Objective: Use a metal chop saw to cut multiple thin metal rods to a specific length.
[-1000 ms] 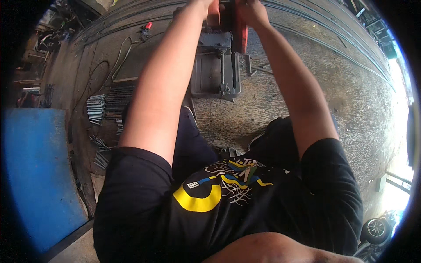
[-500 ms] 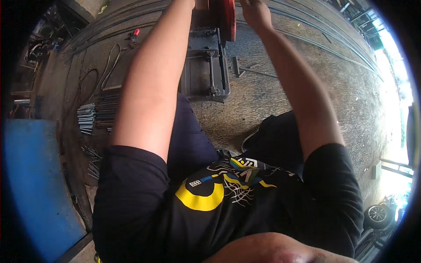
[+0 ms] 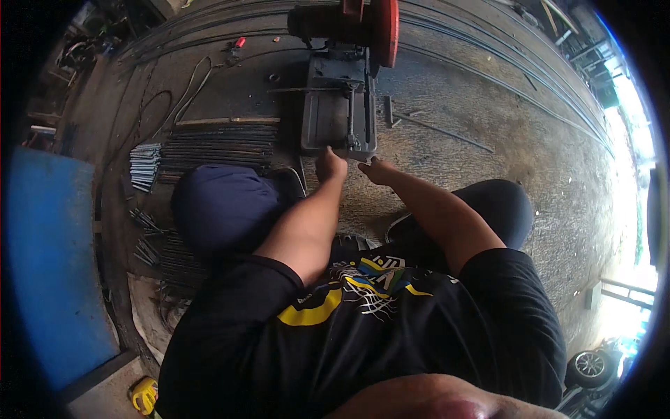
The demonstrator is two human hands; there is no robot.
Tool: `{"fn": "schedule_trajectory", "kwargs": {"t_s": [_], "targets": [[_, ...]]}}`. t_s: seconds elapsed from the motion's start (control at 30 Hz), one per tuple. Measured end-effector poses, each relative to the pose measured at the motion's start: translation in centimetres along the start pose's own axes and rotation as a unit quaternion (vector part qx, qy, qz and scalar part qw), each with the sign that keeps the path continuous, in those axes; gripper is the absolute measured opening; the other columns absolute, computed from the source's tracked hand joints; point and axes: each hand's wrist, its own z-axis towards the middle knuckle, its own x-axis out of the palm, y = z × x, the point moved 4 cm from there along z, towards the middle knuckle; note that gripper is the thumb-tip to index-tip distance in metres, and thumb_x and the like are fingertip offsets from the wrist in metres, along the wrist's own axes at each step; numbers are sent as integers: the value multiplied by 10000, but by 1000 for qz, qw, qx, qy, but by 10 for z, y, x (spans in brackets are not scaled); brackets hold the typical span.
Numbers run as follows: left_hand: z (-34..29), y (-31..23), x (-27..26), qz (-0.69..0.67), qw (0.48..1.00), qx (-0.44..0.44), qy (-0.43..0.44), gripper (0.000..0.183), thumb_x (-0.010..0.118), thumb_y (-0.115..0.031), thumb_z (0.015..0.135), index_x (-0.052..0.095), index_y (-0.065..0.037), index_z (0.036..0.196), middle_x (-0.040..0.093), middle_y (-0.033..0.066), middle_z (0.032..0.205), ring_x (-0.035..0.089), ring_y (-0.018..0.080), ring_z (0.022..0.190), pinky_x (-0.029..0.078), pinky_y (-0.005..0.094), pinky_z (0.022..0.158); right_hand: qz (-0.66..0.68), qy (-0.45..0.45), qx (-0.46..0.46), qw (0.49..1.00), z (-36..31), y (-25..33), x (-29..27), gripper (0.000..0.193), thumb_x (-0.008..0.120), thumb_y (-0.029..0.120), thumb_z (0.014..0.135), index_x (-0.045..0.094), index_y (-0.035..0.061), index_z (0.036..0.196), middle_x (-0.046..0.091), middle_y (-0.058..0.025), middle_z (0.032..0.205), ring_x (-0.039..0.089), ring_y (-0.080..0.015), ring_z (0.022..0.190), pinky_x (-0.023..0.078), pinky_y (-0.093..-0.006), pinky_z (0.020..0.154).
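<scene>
A cut-off saw with a dark base (image 3: pixel 328 115) and a red blade guard (image 3: pixel 384 33) stands on the floor in front of me. At the front edge of its base is my left hand (image 3: pixel 331 166), with its fingers curled in. My right hand (image 3: pixel 377 172) is just to the right, closed, by the front end of the clamp screw (image 3: pixel 351 119). The fingertips of both hands are partly hidden, and whatever they grip cannot be made out. A thin rod (image 3: pixel 300 89) lies crosswise at the saw's clamp.
Dark rods (image 3: pixel 216 146) and short shiny rods (image 3: pixel 145 166) lie in bundles at left. Right of the saw is a loose metal bar (image 3: pixel 447 133); long bars (image 3: pixel 502 45) stretch across the far floor. A blue panel (image 3: pixel 56 265) and yellow tape measure (image 3: pixel 144 395) are at left.
Both hands have come back from the far upper part of the saw to the front of its base. More of the saw and the rod bundles now show.
</scene>
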Motion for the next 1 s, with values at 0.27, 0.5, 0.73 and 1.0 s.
{"fn": "schedule_trajectory", "kwargs": {"t_s": [0.27,0.5,0.73,1.0], "targets": [[-17,2,26,123,976,63,169,790,576,-161,802,133,-72,1450,130,66,1525,475,295,1183,454,419,932,166,150,105,969,42,9,15,512,360,459,929,513,61,1213,641,-175,965,658,-276,852,521,-412,688],[-11,0,25,101,979,46,171,950,659,-177,751,30,-47,1451,73,147,1519,528,323,1117,480,416,890,-41,9,-73,996,51,12,12,376,381,288,931,531,113,1228,627,-200,1037,637,-335,925,518,-434,778],[-13,-7,19,77,972,34,221,1001,628,-143,734,-84,54,1409,280,304,1401,561,358,1064,479,403,876,-89,38,-81,992,47,10,11,351,347,263,949,524,229,1250,597,-210,1108,587,-371,1018,486,-437,823],[4,-9,19,117,951,31,283,938,643,-210,729,67,78,1411,443,249,1324,519,339,1156,448,384,941,-7,-36,-50,998,48,2,11,374,412,436,912,571,248,1193,655,-168,937,632,-331,916,499,-434,771]]}}
